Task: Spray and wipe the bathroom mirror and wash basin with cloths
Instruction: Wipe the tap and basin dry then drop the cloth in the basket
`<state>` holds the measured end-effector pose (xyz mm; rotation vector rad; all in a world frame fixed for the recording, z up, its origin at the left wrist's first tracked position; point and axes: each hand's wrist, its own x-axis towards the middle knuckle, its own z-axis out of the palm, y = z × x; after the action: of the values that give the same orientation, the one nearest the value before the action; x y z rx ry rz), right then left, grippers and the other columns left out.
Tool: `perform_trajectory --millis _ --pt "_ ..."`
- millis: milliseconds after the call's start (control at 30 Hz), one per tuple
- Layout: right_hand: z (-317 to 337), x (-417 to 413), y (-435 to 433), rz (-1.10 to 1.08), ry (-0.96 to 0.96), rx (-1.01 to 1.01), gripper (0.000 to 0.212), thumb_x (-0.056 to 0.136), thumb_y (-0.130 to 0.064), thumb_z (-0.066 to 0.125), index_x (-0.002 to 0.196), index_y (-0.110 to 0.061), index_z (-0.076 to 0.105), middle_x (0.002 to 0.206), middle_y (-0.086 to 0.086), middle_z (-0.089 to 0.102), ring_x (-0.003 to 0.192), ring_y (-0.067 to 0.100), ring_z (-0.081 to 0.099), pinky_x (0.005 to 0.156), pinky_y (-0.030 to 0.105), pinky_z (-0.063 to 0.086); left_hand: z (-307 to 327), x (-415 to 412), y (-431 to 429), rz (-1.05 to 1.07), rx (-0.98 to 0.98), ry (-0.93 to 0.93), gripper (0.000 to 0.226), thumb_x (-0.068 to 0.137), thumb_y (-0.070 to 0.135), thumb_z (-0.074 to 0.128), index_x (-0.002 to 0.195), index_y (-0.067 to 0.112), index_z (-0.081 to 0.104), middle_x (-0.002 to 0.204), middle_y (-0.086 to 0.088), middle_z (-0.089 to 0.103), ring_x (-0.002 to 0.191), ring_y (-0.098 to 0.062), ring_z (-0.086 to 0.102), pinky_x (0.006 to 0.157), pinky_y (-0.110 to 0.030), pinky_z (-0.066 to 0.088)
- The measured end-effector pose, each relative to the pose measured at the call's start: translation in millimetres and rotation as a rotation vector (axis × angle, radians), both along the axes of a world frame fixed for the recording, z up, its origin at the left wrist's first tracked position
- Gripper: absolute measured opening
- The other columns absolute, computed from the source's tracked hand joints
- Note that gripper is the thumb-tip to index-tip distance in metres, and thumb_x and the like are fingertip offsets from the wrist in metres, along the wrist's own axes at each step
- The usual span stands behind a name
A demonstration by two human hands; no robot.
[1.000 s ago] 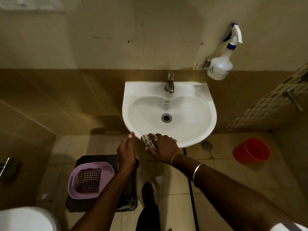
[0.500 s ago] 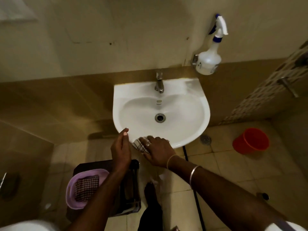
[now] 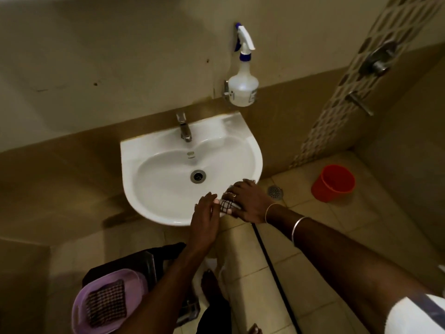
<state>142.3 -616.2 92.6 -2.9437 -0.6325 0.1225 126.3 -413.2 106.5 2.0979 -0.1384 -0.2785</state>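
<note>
The wash basin (image 3: 144, 165) is mounted on the tiled wall and is viewed from above. A metal tap (image 3: 186, 131) is fitted at its rear edge, and a drain (image 3: 198, 176) is set in the centre of the bowl.

A checked cloth (image 3: 226, 206) is bunched on the front right section of the basin rim. The right hand (image 3: 249, 201) is placed over this cloth. Its fingers are bent around the bunch, and the cloth is held down against the rim. Two bangles (image 3: 297, 227) are worn on the right wrist.

The left hand (image 3: 204, 219) is held with its fingers straight and close together, and nothing is gripped by it. Its fingertips (image 3: 216, 201) are positioned on the rim at the left edge of the cloth. Whether the cloth is actually touched cannot be told.

A white spray bottle (image 3: 243, 90) with a blue trigger is hung upright on the wall, above and to the right of the basin and well apart from both hands.

A second checked cloth (image 3: 107, 306) is laid flat inside a purple basket (image 3: 79, 312). The basket is set on a dark stool (image 3: 144, 260) on the floor, below the basin to the left. An orange bucket (image 3: 333, 183) is stood on the floor tiles at the right, near a round floor drain (image 3: 275, 191). A black hose (image 3: 272, 266) is run across the floor beneath the right forearm.
</note>
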Motion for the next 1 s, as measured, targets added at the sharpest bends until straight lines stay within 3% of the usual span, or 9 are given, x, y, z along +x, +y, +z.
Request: perform_trajectory --millis 233,400,500,600,733,1000 --pt "-12 26 -49 -0.266 -0.02 0.073 0.055 0.101 -0.056 0.034 0.138 -0.025 0.061 0.149 0.002 0.052 0.146 0.027 0.032 0.123 0.048 0.022 -9 8 -18 -0.072 0.093 0.059 0.047 0.111 0.041 0.035 0.152 0.021 0.048 0.162 0.001 0.043 0.154 -0.016 0.03 0.131 -0.042 0.014" --pt "-18 71 -59 -0.413 0.138 0.036 0.072 0.095 -0.062 0.021 0.144 -0.022 0.054 0.169 0.005 0.022 0.156 0.037 0.007 0.125 0.058 0.012 -14 21 -28 -0.116 0.14 0.071 0.049 0.112 0.041 0.031 0.155 0.021 0.044 0.167 0.001 0.034 0.158 -0.016 0.02 0.13 -0.036 0.003" --pt "-20 95 -62 -0.477 0.136 -0.016 0.062 0.103 -0.054 0.03 0.154 -0.022 0.04 0.172 0.001 0.004 0.157 0.037 0.002 0.125 0.061 0.004 -16 35 -30 -0.124 0.152 0.085 0.049 0.112 0.039 0.032 0.156 0.02 0.043 0.168 0.0 0.033 0.159 -0.017 0.018 0.13 -0.036 0.003" --pt "-22 119 -62 -0.503 0.082 -0.075 0.069 0.104 -0.055 0.022 0.164 -0.022 0.012 0.172 -0.002 -0.004 0.158 0.034 -0.002 0.124 0.063 -0.001 -17 58 -27 -0.112 0.156 0.08 0.05 0.111 0.039 0.032 0.156 0.02 0.042 0.168 0.0 0.031 0.159 -0.017 0.016 0.13 -0.034 0.002" --pt "-25 155 -62 -0.519 0.011 -0.073 0.071 0.104 -0.054 0.023 0.164 -0.021 0.003 0.172 0.003 -0.005 0.158 0.036 -0.005 0.122 0.065 -0.006 -20 101 -14 -0.055 0.172 -0.012 0.05 0.11 0.038 0.035 0.155 0.018 0.043 0.168 -0.003 0.033 0.159 -0.019 0.02 0.129 -0.034 0.003" --pt "-35 229 -47 -0.581 -0.094 0.047 0.07 0.102 -0.051 0.026 0.162 -0.015 0.02 0.168 0.014 0.021 0.156 0.039 0.015 0.124 0.065 0.003 -24 182 37 0.103 0.246 -0.193 0.06 0.106 0.045 0.032 0.158 0.014 0.04 0.171 -0.001 0.022 0.16 -0.017 0.008 0.131 -0.041 0.004"
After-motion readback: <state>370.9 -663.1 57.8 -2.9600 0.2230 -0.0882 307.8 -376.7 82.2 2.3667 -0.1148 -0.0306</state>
